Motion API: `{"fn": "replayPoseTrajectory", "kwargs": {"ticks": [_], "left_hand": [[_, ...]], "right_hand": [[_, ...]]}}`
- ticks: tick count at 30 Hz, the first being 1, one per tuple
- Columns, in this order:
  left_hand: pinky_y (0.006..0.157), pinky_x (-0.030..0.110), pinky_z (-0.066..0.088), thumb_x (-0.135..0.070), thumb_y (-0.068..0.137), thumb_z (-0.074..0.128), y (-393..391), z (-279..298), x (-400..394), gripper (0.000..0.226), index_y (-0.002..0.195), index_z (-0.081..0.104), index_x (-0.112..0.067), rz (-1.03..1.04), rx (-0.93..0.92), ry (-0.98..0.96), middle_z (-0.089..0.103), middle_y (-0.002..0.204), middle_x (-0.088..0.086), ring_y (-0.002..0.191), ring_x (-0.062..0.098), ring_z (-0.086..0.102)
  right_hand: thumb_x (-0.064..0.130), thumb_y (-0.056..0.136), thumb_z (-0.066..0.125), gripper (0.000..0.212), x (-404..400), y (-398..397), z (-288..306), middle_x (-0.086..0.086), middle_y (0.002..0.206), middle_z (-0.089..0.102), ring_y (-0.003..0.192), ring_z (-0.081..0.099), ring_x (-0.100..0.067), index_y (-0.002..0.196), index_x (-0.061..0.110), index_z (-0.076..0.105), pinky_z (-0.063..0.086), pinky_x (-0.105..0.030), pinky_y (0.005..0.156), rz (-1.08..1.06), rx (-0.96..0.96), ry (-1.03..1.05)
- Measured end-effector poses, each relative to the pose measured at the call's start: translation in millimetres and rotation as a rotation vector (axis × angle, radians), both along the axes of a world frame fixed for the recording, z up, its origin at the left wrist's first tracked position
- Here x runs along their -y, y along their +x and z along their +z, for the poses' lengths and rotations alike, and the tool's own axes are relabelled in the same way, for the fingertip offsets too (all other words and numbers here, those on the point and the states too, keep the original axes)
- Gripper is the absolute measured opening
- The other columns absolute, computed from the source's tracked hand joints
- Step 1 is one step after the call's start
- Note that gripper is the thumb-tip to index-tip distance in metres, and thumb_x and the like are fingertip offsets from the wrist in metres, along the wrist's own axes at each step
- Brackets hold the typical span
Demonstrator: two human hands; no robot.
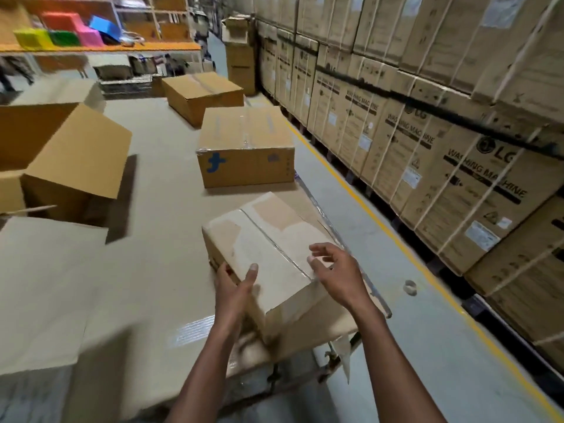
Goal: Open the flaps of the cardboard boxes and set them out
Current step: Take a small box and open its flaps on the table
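Note:
A worn, taped cardboard box [268, 245] with closed flaps sits in front of me on flattened cardboard. My left hand [235, 285] grips its near left corner, thumb on top and fingers down the side. Just over the tape seam at the box's near right edge hovers my right hand [332, 270], fingers loosely spread and holding nothing. Farther off stands a second taped box [244, 148] with a blue mark, and a third closed box [201, 93] lies beyond it. At the left is a box [70, 166] with its flaps open.
Flattened cardboard sheets [76, 285] cover the floor at left and under the boxes. Stacked washing machine cartons [427, 117] wall off the right side behind a yellow floor line [381, 227]. Shelves with coloured bins [61, 32] stand at the back left.

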State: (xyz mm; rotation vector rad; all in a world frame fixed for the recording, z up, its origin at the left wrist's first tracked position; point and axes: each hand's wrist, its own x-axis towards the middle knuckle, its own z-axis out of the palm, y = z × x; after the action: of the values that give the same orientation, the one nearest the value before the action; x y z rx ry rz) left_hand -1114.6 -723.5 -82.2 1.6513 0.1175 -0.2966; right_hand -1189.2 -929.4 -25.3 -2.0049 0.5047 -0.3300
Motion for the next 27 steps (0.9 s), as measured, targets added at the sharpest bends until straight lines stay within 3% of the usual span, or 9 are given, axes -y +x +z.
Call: {"fn": "replayPoseTrajectory", "kwargs": {"ticks": [2,5,9,13,15,18,21,23,27], "left_hand": [[0.103,0.044,0.051,-0.070,0.070,0.071,6.0,-4.9,3.3,0.089,0.144,0.040,-0.033,0.026,-0.002,0.042,0.058,0.138,-0.008,0.121,0.014,0.060],[0.103,0.044,0.051,-0.064,0.073,0.066,6.2,-8.7,6.6,0.074,0.140,0.041,-0.043,0.054,0.011,0.046,0.059,0.136,-0.014,0.120,0.010,0.061],[0.101,0.042,0.053,-0.054,0.084,0.062,-0.2,-1.4,12.5,0.059,0.140,0.046,-0.044,0.094,0.022,0.035,0.063,0.129,-0.018,0.115,0.007,0.064],[0.093,0.041,0.057,-0.028,0.091,0.071,-6.6,9.5,23.1,0.040,0.129,0.057,-0.035,0.195,0.019,0.007,0.067,0.106,-0.028,0.102,0.008,0.070],[0.092,0.046,0.057,-0.022,0.092,0.071,-5.9,12.6,27.0,0.038,0.124,0.058,-0.035,0.198,0.006,-0.013,0.068,0.107,-0.024,0.101,0.013,0.072],[0.093,0.050,0.057,-0.020,0.091,0.070,-4.2,14.8,30.2,0.037,0.125,0.063,-0.033,0.184,0.004,-0.014,0.073,0.111,-0.015,0.102,0.018,0.072],[0.089,0.041,0.059,-0.017,0.093,0.068,-8.9,19.4,37.3,0.039,0.123,0.062,-0.042,0.177,0.059,0.009,0.072,0.116,-0.017,0.106,0.016,0.071],[0.088,0.038,0.059,-0.016,0.092,0.070,-11.6,21.9,42.9,0.050,0.132,0.057,-0.042,0.176,0.102,0.003,0.069,0.122,-0.017,0.105,0.014,0.071],[0.091,0.033,0.057,-0.010,0.087,0.072,-12.1,22.9,55.1,0.072,0.147,0.044,-0.039,0.187,0.216,0.064,0.056,0.141,-0.018,0.115,0.010,0.065]], "right_hand": [[0.027,0.090,0.069,0.023,19.1,29.4,-3.2,0.013,0.116,0.067,0.105,0.057,0.004,0.113,0.027,0.070,0.046,-0.025,0.089,0.012,0.006,-0.105],[0.036,0.087,0.067,0.042,41.2,67.2,-10.5,0.002,0.135,0.059,0.125,0.054,-0.021,0.128,0.028,0.062,0.045,-0.039,0.104,0.090,-0.111,-0.219],[0.038,0.093,0.063,0.064,63.6,92.2,-16.4,-0.003,0.150,0.049,0.136,0.047,-0.025,0.150,0.021,0.040,0.036,-0.034,0.106,0.228,-0.322,-0.220],[0.042,0.090,0.063,0.049,83.5,98.2,-32.4,0.000,0.132,0.064,0.120,0.060,-0.024,0.134,0.021,0.056,0.046,-0.036,0.100,0.328,-0.340,-0.127],[0.042,0.089,0.065,0.046,92.5,100.1,-38.5,0.003,0.125,0.067,0.112,0.063,-0.020,0.130,0.022,0.059,0.049,-0.043,0.102,0.361,-0.352,-0.008],[0.027,0.091,0.069,0.037,99.3,97.5,-33.6,0.001,0.118,0.070,0.105,0.066,-0.017,0.127,0.019,0.062,0.051,-0.044,0.100,0.395,-0.314,0.112],[0.022,0.088,0.074,0.047,110.5,87.0,-33.7,0.001,0.123,0.068,0.110,0.064,-0.018,0.132,0.019,0.058,0.052,-0.041,0.099,0.364,-0.251,0.156],[0.022,0.085,0.077,0.060,118.7,76.8,-31.9,0.005,0.126,0.062,0.115,0.059,-0.016,0.139,0.022,0.051,0.051,-0.037,0.097,0.308,-0.189,0.175],[0.004,0.080,0.078,0.068,133.2,58.9,-34.7,0.006,0.116,0.068,0.105,0.066,-0.012,0.133,0.031,0.047,0.056,-0.034,0.084,0.270,-0.056,0.263]]}}
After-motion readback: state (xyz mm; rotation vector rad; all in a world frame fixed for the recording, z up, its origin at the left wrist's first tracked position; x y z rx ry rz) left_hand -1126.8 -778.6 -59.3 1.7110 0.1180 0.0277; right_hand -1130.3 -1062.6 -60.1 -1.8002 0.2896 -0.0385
